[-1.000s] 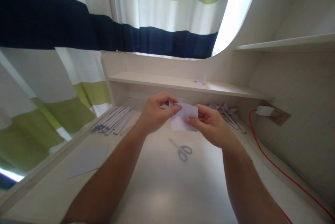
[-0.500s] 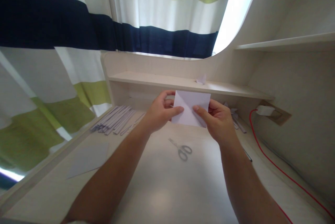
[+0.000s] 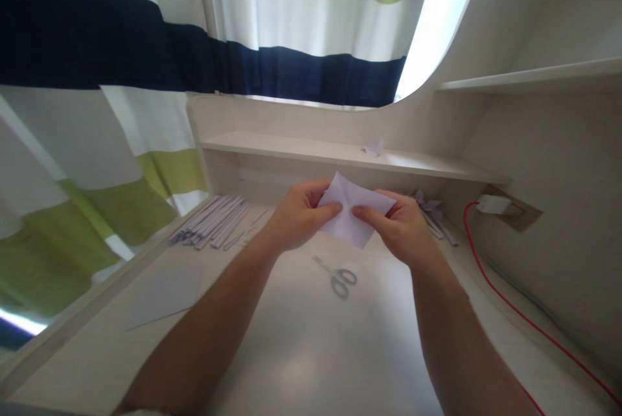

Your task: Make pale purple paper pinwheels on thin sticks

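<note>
Between my two hands I hold a small white square of paper (image 3: pixel 350 225), raised above the desk and turned corner-up, with creases meeting near its middle. My left hand (image 3: pixel 304 215) pinches its left side, thumb on the face and fingers behind. My right hand (image 3: pixel 396 221) grips the right side the same way, its thumb close to the left thumb near the centre. The fingers behind the paper are partly hidden. Below the hands, grey-handled scissors (image 3: pixel 339 278) lie on the desk.
Several rolled paper sticks (image 3: pixel 216 221) lie at the back left, and a flat sheet (image 3: pixel 168 293) at the left. More folded paper pieces (image 3: pixel 435 212) sit behind my right hand. A folded paper piece (image 3: pixel 374 146) stands on the shelf (image 3: pixel 291 146). A red cable (image 3: pixel 505 299) runs down the right.
The paper square has been rotated so a corner points up, and it now bends along its creases. Both thumbs have come closer together at its middle.
</note>
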The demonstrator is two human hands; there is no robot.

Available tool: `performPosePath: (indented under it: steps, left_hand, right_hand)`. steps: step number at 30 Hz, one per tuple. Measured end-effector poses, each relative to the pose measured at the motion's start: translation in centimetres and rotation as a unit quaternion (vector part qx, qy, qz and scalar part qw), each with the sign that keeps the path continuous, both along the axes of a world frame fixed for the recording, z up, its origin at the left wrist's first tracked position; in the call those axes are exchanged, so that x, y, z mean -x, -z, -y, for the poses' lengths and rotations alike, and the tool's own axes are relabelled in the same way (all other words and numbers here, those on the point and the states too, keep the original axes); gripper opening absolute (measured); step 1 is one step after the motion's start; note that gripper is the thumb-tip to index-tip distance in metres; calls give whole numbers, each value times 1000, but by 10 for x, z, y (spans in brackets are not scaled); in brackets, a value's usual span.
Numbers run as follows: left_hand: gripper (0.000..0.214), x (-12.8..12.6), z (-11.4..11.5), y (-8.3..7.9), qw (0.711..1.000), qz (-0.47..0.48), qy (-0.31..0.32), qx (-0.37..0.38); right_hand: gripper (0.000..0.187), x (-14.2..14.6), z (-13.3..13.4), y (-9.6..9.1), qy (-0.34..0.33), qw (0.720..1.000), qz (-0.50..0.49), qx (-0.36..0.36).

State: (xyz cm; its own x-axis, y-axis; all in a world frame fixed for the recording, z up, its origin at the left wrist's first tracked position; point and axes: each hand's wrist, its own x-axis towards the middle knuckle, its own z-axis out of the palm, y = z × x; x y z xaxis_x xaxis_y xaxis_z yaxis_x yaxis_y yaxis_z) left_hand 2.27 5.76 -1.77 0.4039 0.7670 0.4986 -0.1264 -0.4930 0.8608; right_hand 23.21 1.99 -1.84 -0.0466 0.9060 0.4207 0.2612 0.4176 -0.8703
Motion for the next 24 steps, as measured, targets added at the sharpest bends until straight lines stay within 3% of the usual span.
performPosePath:
  steps: [11,19,24]
  left_hand:
    - [14,7,3,-6,997,-51,-33,-53]
    - [19,13,7,-7,970,-146,-103,-163]
    - [25,15,8,-6,964,-184,-66,-178]
  right_hand:
    - [16,-2,-5,2,-52,998,9,34]
    - [20,-2,-4,-2,-88,992,46,75]
    - [17,-3,-3,-1,-71,992,86,59]
